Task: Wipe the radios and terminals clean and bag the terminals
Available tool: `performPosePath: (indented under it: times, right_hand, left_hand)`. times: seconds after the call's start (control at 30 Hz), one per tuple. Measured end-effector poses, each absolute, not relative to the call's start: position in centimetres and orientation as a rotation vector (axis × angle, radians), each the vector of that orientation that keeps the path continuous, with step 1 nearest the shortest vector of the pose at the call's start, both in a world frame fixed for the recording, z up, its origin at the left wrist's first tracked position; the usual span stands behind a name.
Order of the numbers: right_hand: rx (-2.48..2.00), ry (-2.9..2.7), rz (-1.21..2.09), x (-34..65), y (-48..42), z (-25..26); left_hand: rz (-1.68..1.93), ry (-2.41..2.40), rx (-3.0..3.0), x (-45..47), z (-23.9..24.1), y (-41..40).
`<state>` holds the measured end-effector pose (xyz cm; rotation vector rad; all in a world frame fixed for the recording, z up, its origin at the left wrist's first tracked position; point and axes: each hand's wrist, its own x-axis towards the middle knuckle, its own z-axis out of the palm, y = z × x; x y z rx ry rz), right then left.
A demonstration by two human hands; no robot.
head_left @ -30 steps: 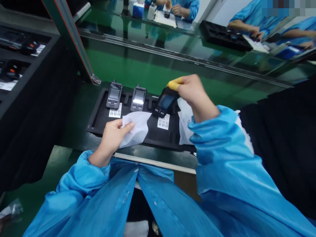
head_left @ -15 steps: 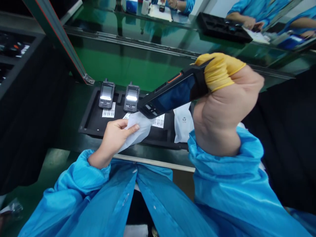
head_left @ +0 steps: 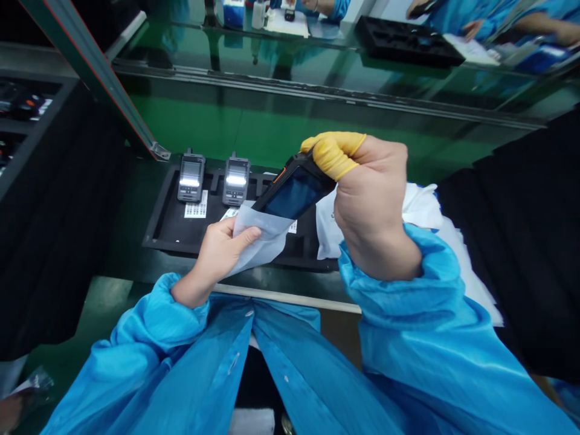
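Note:
My right hand [head_left: 362,187], with yellow finger cots on its fingertips, grips a black handheld radio [head_left: 296,190] by its upper end. The radio has a dark screen and an orange side button, and it tilts down to the left. Its lower end is hidden inside a translucent white bag [head_left: 265,232]. Thumb and fingers of my left hand [head_left: 226,248] pinch the bag near its mouth. Beneath lies a black tray [head_left: 174,232] holding two upright radios, a left one [head_left: 191,177] and a right one [head_left: 236,180], with barcode labels [head_left: 196,205] below them.
Another white bag [head_left: 327,226] lies at the tray's right end. More white bags [head_left: 462,260] are stacked farther right. Behind a ledge [head_left: 290,90], co-workers in blue sleeves work near a black foam tray [head_left: 408,45]. A dark rack [head_left: 36,151] stands at the left.
My right hand has moved down and left, pushing the radio's lower end into the bag. The left hand still holds the bag, shifted slightly right.

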<state>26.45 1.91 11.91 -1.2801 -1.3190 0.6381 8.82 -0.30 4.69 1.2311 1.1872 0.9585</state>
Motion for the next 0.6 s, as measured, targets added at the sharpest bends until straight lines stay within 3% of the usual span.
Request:
performPosePath:
  times: [0.3, 0.6]
  right_hand:
    - [-1.299, -1.351, 0.872, 26.4, 1.6, 10.6]
    - [-1.329, -1.465, 0.409, 31.6, -3.4, 12.4]
  left_hand:
    - [0.998, 1.087, 1.388, 10.9, 5.7, 0.3]
    - [1.122, 1.044, 1.701, 15.6, 10.7, 0.3]
